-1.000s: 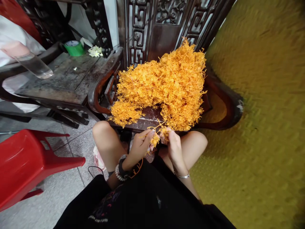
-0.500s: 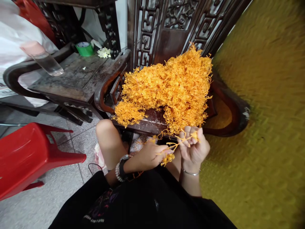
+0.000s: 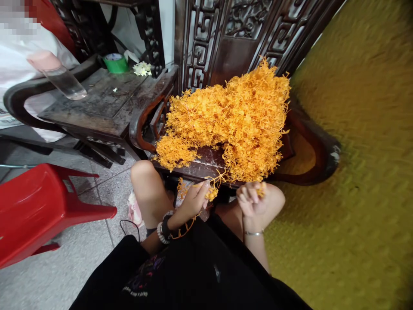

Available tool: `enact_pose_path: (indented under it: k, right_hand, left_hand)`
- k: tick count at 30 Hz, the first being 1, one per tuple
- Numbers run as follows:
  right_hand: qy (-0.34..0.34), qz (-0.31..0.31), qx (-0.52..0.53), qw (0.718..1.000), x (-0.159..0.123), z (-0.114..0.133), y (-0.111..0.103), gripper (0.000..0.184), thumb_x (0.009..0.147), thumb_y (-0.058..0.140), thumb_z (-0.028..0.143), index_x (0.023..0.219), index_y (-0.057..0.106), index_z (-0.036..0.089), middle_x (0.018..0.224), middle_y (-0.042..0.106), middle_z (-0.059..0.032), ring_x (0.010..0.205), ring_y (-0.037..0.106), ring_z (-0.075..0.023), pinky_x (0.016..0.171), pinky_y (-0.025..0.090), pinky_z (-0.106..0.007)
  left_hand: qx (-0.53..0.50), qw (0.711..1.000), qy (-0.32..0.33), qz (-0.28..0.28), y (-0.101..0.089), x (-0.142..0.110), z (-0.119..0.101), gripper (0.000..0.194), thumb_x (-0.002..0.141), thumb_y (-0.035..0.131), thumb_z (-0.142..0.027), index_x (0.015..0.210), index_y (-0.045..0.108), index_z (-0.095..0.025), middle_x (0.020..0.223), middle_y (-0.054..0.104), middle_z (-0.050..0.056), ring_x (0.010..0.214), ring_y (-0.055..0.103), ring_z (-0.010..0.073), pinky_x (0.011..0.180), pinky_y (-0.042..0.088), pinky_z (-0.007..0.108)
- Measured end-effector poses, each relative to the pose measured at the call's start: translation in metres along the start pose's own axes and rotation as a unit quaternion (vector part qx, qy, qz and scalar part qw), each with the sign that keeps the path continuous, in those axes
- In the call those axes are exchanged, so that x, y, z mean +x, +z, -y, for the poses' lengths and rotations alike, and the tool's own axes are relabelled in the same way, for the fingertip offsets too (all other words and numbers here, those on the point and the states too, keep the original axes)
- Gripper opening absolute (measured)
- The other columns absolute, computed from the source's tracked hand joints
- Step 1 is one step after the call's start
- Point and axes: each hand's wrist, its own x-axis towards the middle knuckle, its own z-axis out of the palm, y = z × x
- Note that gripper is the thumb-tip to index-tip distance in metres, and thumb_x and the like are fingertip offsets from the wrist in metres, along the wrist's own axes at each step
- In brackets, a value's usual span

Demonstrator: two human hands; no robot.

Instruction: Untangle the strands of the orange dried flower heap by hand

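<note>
A big heap of orange branching sprigs (image 3: 238, 120), which look like artificial flower pieces, lies on the dark wooden chair (image 3: 211, 157) in front of me. A smaller clump (image 3: 176, 151) lies at its left front. Below the chair's front edge, my left hand (image 3: 192, 203) is closed on an orange sprig (image 3: 212, 192) whose thin stems stick out to the right. My right hand (image 3: 251, 201), apart from it above my right knee, has curled fingers around a small orange piece (image 3: 260, 189). Part of that piece is hidden by the fingers.
At left stands a red plastic stool (image 3: 35, 206). Behind it, a dark wooden side table (image 3: 97, 103) bears a clear bottle with a pink cap (image 3: 63, 77), green tape (image 3: 116, 63) and pale flowers (image 3: 142, 69). A person in white sits at far left. Yellow textured material (image 3: 361, 172) fills the right.
My hands have moved apart, and the sprig no longer spans both. My left hand has shifted up and left with it; my right fingers have curled in around a small piece.
</note>
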Motion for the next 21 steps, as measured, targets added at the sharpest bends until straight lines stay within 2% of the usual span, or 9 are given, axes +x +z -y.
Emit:
enact_pose_path:
  k: [3, 6, 8, 12, 16, 18, 21]
  right_hand:
    - [0.108, 0.063, 0.003, 0.992, -0.01, -0.021, 0.017, 0.031, 0.076, 0.061, 0.049, 0.064, 0.052, 0.022, 0.047, 0.027, 0.0083, 0.039, 0.012, -0.0068, 0.035, 0.013, -0.02]
    - [0.165, 0.115, 0.003, 0.98, -0.014, -0.026, 0.026, 0.021, 0.076, 0.065, 0.04, 0.077, 0.058, 0.021, 0.057, 0.041, 0.0054, 0.042, 0.02, -0.0059, 0.037, 0.018, -0.021]
    - [0.169, 0.126, -0.002, 0.978, -0.013, -0.026, 0.028, 0.019, 0.076, 0.066, 0.037, 0.081, 0.058, 0.02, 0.062, 0.044, 0.0043, 0.044, 0.023, -0.0055, 0.038, 0.02, -0.021]
    - [0.166, 0.127, -0.044, 0.977, -0.008, -0.028, 0.027, 0.022, 0.077, 0.066, 0.039, 0.079, 0.056, 0.02, 0.06, 0.037, 0.0054, 0.046, 0.022, -0.0063, 0.04, 0.018, -0.022]
    - [0.161, 0.124, -0.139, 0.969, -0.011, -0.032, 0.028, 0.038, 0.084, 0.052, 0.055, 0.073, 0.055, 0.018, 0.057, 0.037, 0.0041, 0.048, 0.024, -0.0084, 0.042, 0.016, -0.024]
    - [0.149, 0.139, -0.167, 0.965, -0.015, -0.033, 0.03, 0.043, 0.085, 0.046, 0.06, 0.071, 0.052, 0.019, 0.057, 0.036, 0.004, 0.048, 0.025, -0.0092, 0.044, 0.018, -0.025]
    - [0.108, 0.169, -0.221, 0.955, -0.019, -0.034, 0.033, 0.042, 0.085, 0.051, 0.055, 0.064, 0.046, 0.02, 0.057, 0.035, 0.0044, 0.05, 0.027, -0.0097, 0.047, 0.022, -0.025]
  left_hand:
    - [-0.031, 0.999, 0.002, -0.027, 0.002, 0.001, 0.0, 0.046, 0.09, 0.032, -0.058, 0.068, 0.043, -0.02, 0.04, 0.033, -0.008, 0.035, 0.036, 0.0091, 0.041, 0.026, 0.024]
    - [-0.037, 0.998, 0.017, -0.043, 0.001, 0.001, -0.004, 0.046, 0.09, 0.032, -0.057, 0.065, 0.04, -0.02, 0.043, 0.035, -0.007, 0.037, 0.037, 0.009, 0.043, 0.028, 0.024]
    - [-0.016, 0.998, 0.03, -0.046, 0.0, 0.0, -0.006, 0.046, 0.091, 0.031, -0.055, 0.063, 0.039, -0.02, 0.044, 0.038, -0.005, 0.04, 0.039, 0.0087, 0.045, 0.03, 0.025]
    - [0.02, 0.998, 0.044, -0.051, -0.003, 0.0, -0.008, 0.043, 0.092, 0.033, -0.052, 0.067, 0.042, -0.019, 0.046, 0.041, -0.005, 0.041, 0.039, 0.0085, 0.045, 0.029, 0.024]
    - [0.029, 0.997, 0.046, -0.06, -0.004, -0.001, -0.007, 0.039, 0.091, 0.036, -0.052, 0.072, 0.043, -0.019, 0.046, 0.039, -0.007, 0.041, 0.036, 0.0082, 0.045, 0.027, 0.023]
    - [0.028, 0.996, 0.048, -0.065, -0.005, 0.0, -0.006, 0.037, 0.092, 0.037, -0.05, 0.072, 0.042, -0.019, 0.048, 0.038, -0.007, 0.043, 0.036, 0.0081, 0.046, 0.028, 0.023]
    - [0.021, 0.996, 0.065, -0.061, -0.006, 0.002, -0.005, 0.036, 0.091, 0.041, -0.048, 0.071, 0.043, -0.018, 0.057, 0.041, -0.005, 0.051, 0.039, 0.0082, 0.051, 0.031, 0.022]
